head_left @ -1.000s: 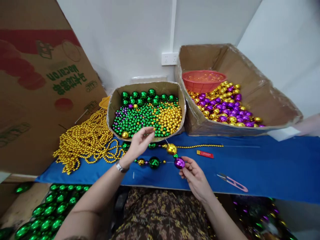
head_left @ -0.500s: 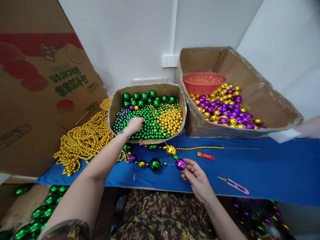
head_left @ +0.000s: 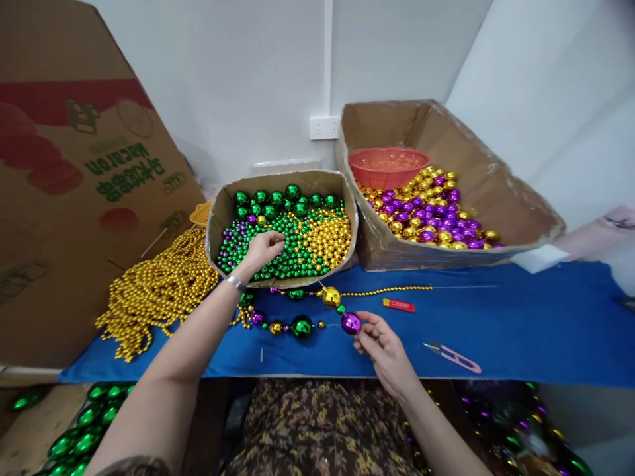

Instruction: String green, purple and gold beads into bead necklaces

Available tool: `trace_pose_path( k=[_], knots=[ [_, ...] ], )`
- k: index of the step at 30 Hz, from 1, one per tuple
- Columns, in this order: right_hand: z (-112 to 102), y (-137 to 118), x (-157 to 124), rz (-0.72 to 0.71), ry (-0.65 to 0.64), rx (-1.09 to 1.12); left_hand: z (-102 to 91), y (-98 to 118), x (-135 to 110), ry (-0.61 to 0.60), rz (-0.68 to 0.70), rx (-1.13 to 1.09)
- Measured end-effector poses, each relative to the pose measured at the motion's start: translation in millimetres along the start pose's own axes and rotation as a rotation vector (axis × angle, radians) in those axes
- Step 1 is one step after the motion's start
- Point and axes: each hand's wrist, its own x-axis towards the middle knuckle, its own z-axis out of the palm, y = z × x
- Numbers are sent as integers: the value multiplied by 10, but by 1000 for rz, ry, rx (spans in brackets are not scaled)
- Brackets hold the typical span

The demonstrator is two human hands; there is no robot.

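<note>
Over the blue table [head_left: 520, 330], head view | left hand [head_left: 262, 248] is reaching into the small cardboard box [head_left: 282, 180], fingers curling down on the green beads [head_left: 292, 248] – grip unclear | right hand [head_left: 384, 349] is pinching the purple bead [head_left: 350, 322] on the strung strand [head_left: 297, 325] – lying just before the box | scissors [head_left: 452, 356] are lying to the right.

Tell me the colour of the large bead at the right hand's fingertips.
Purple, metallic: the large bead at the right hand, clearest in the head view.

On the blue cloth-covered surface [head_left: 520, 330], the small cardboard box of beads [head_left: 285, 228] stands left of the large cardboard box [head_left: 446, 198]; the gold bead strands [head_left: 159, 291] lie further left.
</note>
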Motion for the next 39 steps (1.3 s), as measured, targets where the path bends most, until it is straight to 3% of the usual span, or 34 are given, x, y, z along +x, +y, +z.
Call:
trace_pose_path(
  k=[5, 9, 26, 32, 39],
  knots=[
    [47, -58, 3, -39, 21, -23, 57, 203, -522, -144, -172, -1191],
    [91, -104, -10, -60, 35, -65, 162, 356, -784, -247, -235, -1445],
    [87, -123, -21, -67, 22, -115, 285, 467, -928, -253, -231, -1491],
    [48, -112, -45, -102, 29, -164, 285, 505, -941, -108, -117, -1266],
    [4, -134, -63, -142, 28, -242, 272, 504, -953, 6, 97, -820]
  ],
)
